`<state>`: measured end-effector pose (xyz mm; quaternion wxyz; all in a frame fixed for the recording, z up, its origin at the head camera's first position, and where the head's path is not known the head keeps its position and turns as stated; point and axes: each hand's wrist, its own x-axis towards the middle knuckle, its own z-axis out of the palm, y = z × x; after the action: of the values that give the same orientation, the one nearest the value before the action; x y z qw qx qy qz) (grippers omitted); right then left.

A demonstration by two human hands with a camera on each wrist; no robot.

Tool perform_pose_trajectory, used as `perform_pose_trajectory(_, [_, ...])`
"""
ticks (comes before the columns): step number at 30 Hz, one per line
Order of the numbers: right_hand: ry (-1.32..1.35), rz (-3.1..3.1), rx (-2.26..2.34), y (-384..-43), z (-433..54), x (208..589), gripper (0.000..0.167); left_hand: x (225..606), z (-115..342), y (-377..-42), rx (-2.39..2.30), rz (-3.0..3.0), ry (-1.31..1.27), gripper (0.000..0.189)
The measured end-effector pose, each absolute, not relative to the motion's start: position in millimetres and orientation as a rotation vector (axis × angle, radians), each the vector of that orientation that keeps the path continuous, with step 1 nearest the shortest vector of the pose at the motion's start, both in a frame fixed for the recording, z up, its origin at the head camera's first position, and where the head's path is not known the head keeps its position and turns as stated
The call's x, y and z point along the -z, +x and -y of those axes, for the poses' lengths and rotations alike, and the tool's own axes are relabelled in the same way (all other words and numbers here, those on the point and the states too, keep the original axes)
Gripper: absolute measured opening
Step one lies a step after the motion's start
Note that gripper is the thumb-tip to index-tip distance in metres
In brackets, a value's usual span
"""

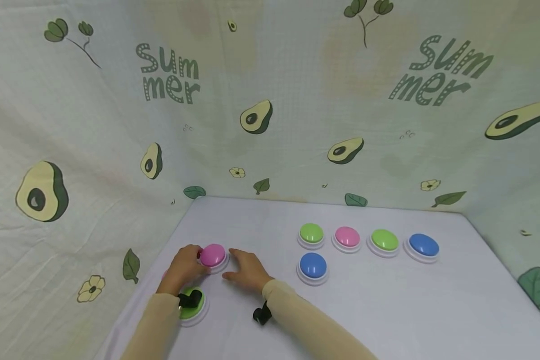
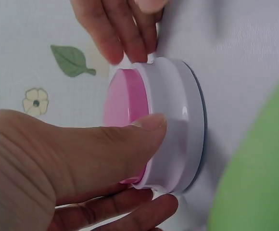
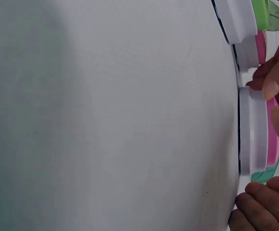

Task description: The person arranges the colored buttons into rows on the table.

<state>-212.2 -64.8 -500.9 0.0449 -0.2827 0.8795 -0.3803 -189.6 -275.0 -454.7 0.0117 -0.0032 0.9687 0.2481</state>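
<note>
A pink push button (image 1: pixel 212 255) with a white base stands at the left of the table. My left hand (image 1: pixel 186 267) grips it from the left; in the left wrist view the thumb (image 2: pixel 130 144) lies along the side of the button (image 2: pixel 171 106), other fingers on the far side. My right hand (image 1: pixel 246 270) is just right of it, fingers and thumb spread apart, holding nothing. Its fingertips (image 2: pixel 134 48) come right up to the base's rim in the left wrist view. Under my left wrist is a green push button (image 1: pixel 191 312), partly covered by the black wrist camera.
Another pink button (image 3: pixel 260 48) is mostly hidden behind my left hand. To the right, a row holds a green (image 1: pixel 311 233), a pink (image 1: pixel 347 236), a second green (image 1: pixel 384 240) and a blue button (image 1: pixel 424 245). A blue button (image 1: pixel 313 265) stands before them. Printed cloth (image 1: pixel 292 75) hangs behind.
</note>
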Motion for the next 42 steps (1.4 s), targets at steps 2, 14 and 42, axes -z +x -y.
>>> perform_pose_trajectory(2, [-0.863, -2.692, 1.188, -212.3, 65.0, 501.6, 0.066, 452.5, 269.6, -189.0, -0.773, -3.028, 0.016, 0.051])
perform_pose_trajectory(14, [-0.776, -2.774, 1.355, -211.1, 61.6, 506.7, 0.052, 464.0, 255.6, -189.6, -0.890, -3.034, 0.029, 0.043])
perform_pose_trajectory(42, [-0.643, -2.768, 1.542, -206.6, 16.1, 498.0, 0.050, 469.0, 201.8, -183.2, -1.106, -3.084, -0.044, 0.054])
